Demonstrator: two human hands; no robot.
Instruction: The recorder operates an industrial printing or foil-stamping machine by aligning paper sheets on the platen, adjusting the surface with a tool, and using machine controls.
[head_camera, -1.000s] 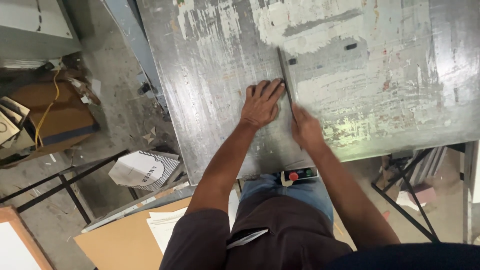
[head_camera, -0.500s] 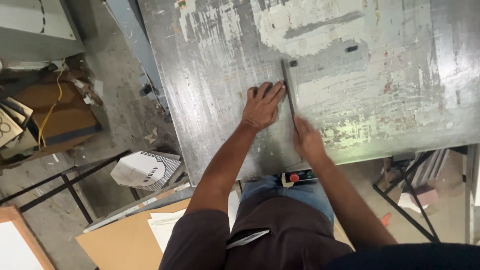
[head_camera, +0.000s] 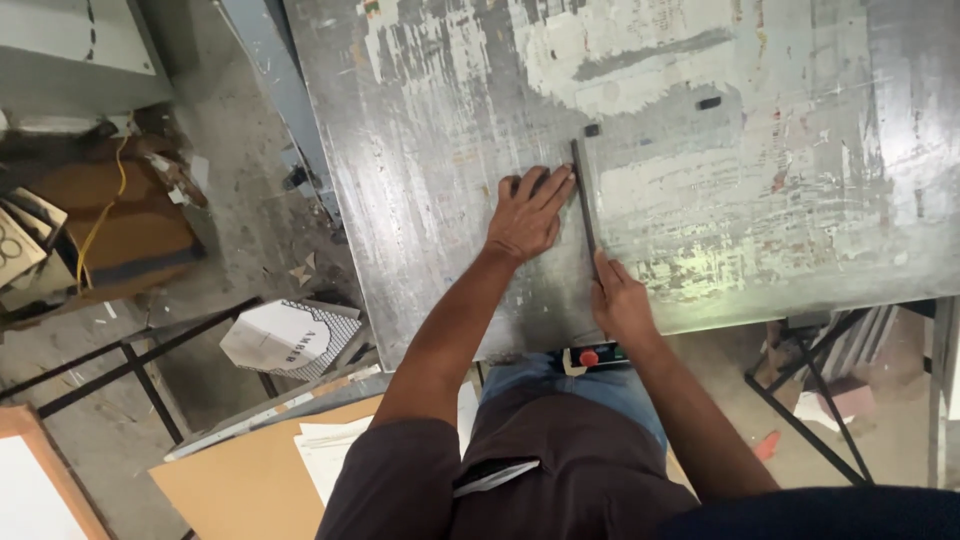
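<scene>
A thin dark metal strip (head_camera: 583, 195) lies on the worn steel table (head_camera: 760, 200), running away from me. My left hand (head_camera: 528, 212) rests flat on the table with its fingers spread, fingertips touching the strip's left side near its far end. My right hand (head_camera: 619, 298) grips the strip's near end. Two small dark blocks (head_camera: 709, 103) sit on the table beyond the strip.
A small box with a red button (head_camera: 590, 357) hangs at the table's front edge by my waist. On the floor to the left are a folded white carton (head_camera: 290, 335), a dark metal frame (head_camera: 130, 365), cardboard sheets (head_camera: 240, 480) and boxes (head_camera: 110, 230). Another metal stand (head_camera: 820, 400) is at right.
The view has shifted slightly; both hands stay on the strip, with the right hand a little nearer the table's front edge.
</scene>
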